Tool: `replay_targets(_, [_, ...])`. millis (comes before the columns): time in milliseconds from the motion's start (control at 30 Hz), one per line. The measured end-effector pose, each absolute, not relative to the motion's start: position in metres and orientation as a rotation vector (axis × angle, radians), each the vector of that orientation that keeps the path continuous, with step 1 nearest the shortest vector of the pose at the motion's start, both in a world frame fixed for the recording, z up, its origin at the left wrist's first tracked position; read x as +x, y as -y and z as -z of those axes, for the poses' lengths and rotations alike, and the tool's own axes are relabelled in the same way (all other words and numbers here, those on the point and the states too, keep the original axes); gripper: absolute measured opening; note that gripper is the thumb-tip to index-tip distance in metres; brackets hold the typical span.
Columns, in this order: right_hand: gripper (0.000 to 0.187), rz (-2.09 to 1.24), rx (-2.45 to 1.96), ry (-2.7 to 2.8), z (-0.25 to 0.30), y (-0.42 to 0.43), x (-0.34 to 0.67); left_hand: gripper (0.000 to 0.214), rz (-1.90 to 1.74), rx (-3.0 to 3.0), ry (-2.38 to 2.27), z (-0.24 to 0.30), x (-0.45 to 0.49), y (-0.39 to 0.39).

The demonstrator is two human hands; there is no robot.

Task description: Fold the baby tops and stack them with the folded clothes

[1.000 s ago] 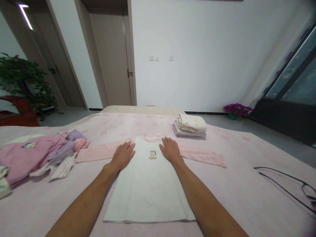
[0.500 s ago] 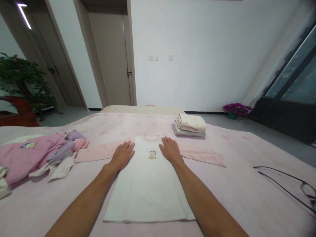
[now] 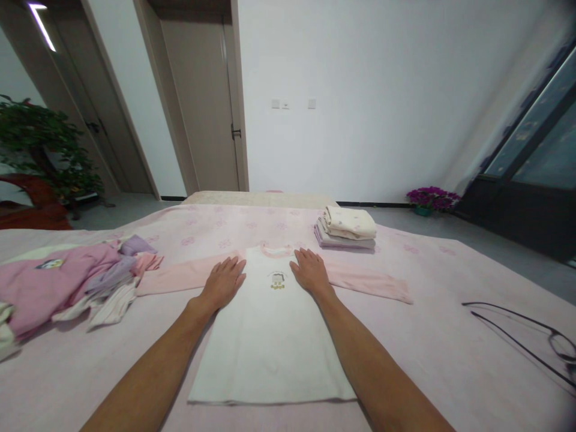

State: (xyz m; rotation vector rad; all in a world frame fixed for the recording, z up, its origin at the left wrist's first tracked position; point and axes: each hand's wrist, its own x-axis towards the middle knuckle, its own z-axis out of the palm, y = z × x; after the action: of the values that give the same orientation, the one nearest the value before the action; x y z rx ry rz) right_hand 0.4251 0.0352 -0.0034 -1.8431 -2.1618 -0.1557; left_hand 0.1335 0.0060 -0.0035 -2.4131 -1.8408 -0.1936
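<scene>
A small white long-sleeved shirt (image 3: 274, 342) with pink sleeves and a pink collar lies flat, front side up, its sleeves spread out to both sides. A little printed picture shows on its chest. My left hand (image 3: 224, 282) rests flat where the left sleeve joins the body, fingers stretched out. On the opposite shoulder seam lies my right hand (image 3: 310, 271), also flat with its fingers extended. Neither hand grips the cloth. The collar is between and just beyond the fingertips.
Loose pink, purple and striped clothes (image 3: 67, 282) are heaped at the left, touching one sleeve's cuff. A stack of folded clothes (image 3: 346, 228) stands beyond the right hand. Black-framed glasses (image 3: 531, 327) lie at the right. Everything rests on a pink flowered cover (image 3: 432, 360).
</scene>
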Motion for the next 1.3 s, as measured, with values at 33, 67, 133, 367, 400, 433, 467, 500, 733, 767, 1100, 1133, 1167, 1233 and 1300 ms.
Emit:
replay_targets(33, [0.050,0.157,-1.842,2.162,0.0036,-0.0352,0.4251,0.052,0.197,-2.413,1.840,0.0036,0.1334,-0.0061])
replay_targets(67, [0.050,0.160,-1.840,2.163,0.0037,-0.0351,0.4252,0.052,0.198,-2.412,1.840,0.0038,0.1333,-0.0063])
replay_targets(133, [0.050,0.169,-1.837,2.164,0.0035,-0.0347,0.4251,0.052,0.198,-2.413,1.840,0.0039,0.1332,-0.0065])
replay_targets(367, [0.049,0.186,-1.825,2.164,0.0023,-0.0338,0.4252,0.053,0.189,-2.414,1.833,0.0030,0.1339,-0.0060])
replay_targets(400, [0.049,0.189,-1.823,2.163,0.0024,-0.0338,0.4253,0.053,0.186,-2.412,1.834,0.0029,0.1340,-0.0060])
replay_targets(433, [0.049,0.194,-1.819,2.163,0.0025,-0.0339,0.4254,0.053,0.181,-2.410,1.834,0.0029,0.1340,-0.0061])
replay_targets(467, [0.049,0.198,-1.816,2.163,0.0027,-0.0339,0.4255,0.053,0.177,-2.409,1.833,0.0029,0.1340,-0.0061])
replay_targets(500, [0.049,0.203,-1.815,2.162,0.0029,-0.0340,0.4255,0.053,0.176,-2.408,1.832,0.0030,0.1340,-0.0061])
replay_targets(733, [0.047,0.212,-1.817,2.166,0.0033,-0.0342,0.4257,0.052,0.185,-2.411,1.839,0.0029,0.1336,-0.0059])
replay_targets(767, [0.048,0.209,-1.814,2.166,0.0034,-0.0343,0.4257,0.053,0.187,-2.414,1.841,0.0027,0.1336,-0.0059])
replay_targets(1100, [0.046,0.191,-1.814,2.171,0.0007,-0.0326,0.4250,0.053,0.211,-2.425,1.847,0.0058,0.1317,-0.0082])
replay_targets(1133, [0.046,0.192,-1.813,2.169,0.0005,-0.0326,0.4250,0.053,0.217,-2.424,1.845,0.0066,0.1312,-0.0087])
replay_targets(1167, [0.046,0.191,-1.813,2.167,0.0005,-0.0326,0.4250,0.053,0.222,-2.423,1.842,0.0074,0.1308,-0.0093])
replay_targets(1233, [0.046,0.192,-1.811,2.160,0.0007,-0.0327,0.4249,0.052,0.228,-2.422,1.828,0.0089,0.1300,-0.0103])
replay_targets(1300, [0.046,0.195,-1.804,2.158,0.0009,-0.0328,0.4250,0.053,0.231,-2.422,1.815,0.0100,0.1294,-0.0110])
